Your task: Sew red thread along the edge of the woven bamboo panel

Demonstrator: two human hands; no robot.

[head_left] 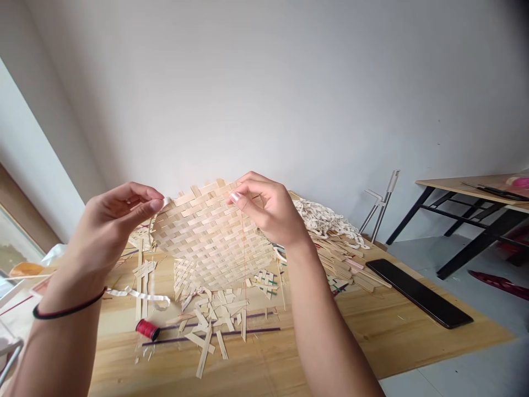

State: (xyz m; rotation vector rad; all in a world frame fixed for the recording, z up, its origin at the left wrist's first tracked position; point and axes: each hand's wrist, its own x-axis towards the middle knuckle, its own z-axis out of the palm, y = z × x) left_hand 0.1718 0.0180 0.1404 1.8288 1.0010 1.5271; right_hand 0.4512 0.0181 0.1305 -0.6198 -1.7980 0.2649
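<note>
A pale woven bamboo-strip panel (212, 237) stands tilted up between my hands, its lower edge near the tabletop. At the panel's upper left edge, my left hand (119, 212) pinches a white fabric strip (167, 202). My right hand (266, 207) is closed in a pinch in front of the upper right part of the panel. A thin reddish thread (243, 248) hangs from its fingers down across the panel; whether a needle is there cannot be seen. A red thread spool (147, 330) lies on the table below my left hand.
Cut bamboo strips (215, 320) and purple strips (252, 332) litter the wooden table (330, 358). White ribbon (144, 296) trails at left. White cord (326, 218) is heaped behind more strips at right, near a black flat object (417, 292). Another table (467, 187) stands farther right.
</note>
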